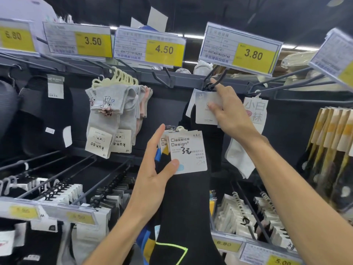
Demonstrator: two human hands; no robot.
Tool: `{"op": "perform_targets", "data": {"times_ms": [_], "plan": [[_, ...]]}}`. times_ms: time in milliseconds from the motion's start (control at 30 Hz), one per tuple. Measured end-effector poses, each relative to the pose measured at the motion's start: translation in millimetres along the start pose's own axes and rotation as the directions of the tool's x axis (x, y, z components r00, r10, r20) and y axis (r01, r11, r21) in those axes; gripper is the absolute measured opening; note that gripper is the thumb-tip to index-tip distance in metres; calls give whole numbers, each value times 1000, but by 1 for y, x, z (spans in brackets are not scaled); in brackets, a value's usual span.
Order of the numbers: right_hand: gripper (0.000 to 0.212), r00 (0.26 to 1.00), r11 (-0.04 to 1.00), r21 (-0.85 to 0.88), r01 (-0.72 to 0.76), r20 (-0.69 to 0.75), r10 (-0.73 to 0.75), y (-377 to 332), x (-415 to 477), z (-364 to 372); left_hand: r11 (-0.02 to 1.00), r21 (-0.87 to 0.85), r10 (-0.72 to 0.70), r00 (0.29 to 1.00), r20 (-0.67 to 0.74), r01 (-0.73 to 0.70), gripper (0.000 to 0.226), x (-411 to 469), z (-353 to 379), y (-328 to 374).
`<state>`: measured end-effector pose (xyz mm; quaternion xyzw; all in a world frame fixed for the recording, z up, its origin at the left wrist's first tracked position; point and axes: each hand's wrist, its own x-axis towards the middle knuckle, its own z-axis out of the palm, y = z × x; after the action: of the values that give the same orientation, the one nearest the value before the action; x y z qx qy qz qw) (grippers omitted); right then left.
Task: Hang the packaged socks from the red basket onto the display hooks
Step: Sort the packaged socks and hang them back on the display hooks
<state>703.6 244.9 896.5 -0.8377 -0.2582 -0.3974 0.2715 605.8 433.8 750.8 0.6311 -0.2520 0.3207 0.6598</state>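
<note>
Currently, all positions are taken from the 3.80 price tag point(240, 49).

- display hook point(219, 78): dark wire prong directly below the tag's lower left corner; runs back to the dark rail
- black sock pack point(206, 111): white header card over a black sock, just below the tag; its black hanger clip is at the hook; whether the clip sits fully over the prong cannot be told
- right hand point(229, 111): below the tag; thumb and lower fingers pinch the pack's white card; index finger stretched up, touching the clip at the hook
- sock bundle point(188, 153): several packs stacked together, well below the tag and slightly left; front card printed "Classics Design"; pale hanger at the top; black socks with blue, yellow and green marks trail downward
- left hand point(152, 178): below and left of the tag; thumb pressed on the front card's lower left corner; fingers straight up behind the bundle, clamping it between them
- white sock pack point(255, 111): below the tag's right end, hanging just right of the right hand; card bears large Chinese characters
- grey socks point(108, 113): a row on pale hangers, far left of the tag and lower; cards marked "kunao"
- 4.50 price tag point(150, 47): immediately left of the tag
- 3.50 price tag point(78, 41): further left again
- lower packs point(72, 190): carded rows on long prongs, well below the tag on both sides
</note>
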Motion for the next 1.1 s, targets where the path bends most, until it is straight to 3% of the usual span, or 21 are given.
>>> {"op": "perform_targets", "data": {"times_ms": [167,267,367,433,500,600,667,800,867,1000,1100], "plan": [[57,999,998,-49,-34,30,35,6,6,-3,1000,-12,-24,1000,-2,24,85,1,0,-2],[59,991,992,14,-126,41,125,1,2,-7,1000,11,-5,1000,-22,6,88,-1,2,1],[56,983,994,0,-114,-143,112,-13,-22,-11,1000,-7,11,998,-66,-11,88,-4,0,5],[34,956,997,39,-69,-282,78,-27,-49,-17,1000,-24,7,995,-100,-9,90,-6,-2,6],[25,980,977,195,-86,-162,119,-44,-78,-20,999,-32,0,990,-138,-4,90,-8,-2,9],[39,977,921,349,-175,176,119,-64,-107,-16,999,-49,9,990,-137,-16,90,-7,2,12],[36,962,879,439,-186,263,72,-69,-112,-15,996,-93,-5,993,-118,-6,89,-5,4,17],[41,953,737,630,-244,295,64,-66,-108,-20,909,-354,-208,975,76,222,47,-1,0,34],[41,956,684,685,-250,287,63,-66,-107,-20,848,-417,-273,944,187,327,38,-1,-5,38],[32,969,639,742,-204,245,24,-74,-106,-18,808,-477,-258,935,242,347,38,-2,-16,48],[30,986,671,730,-129,165,11,-87,-105,-14,877,-400,-194,958,210,265,38,-1,-21,56]]}}
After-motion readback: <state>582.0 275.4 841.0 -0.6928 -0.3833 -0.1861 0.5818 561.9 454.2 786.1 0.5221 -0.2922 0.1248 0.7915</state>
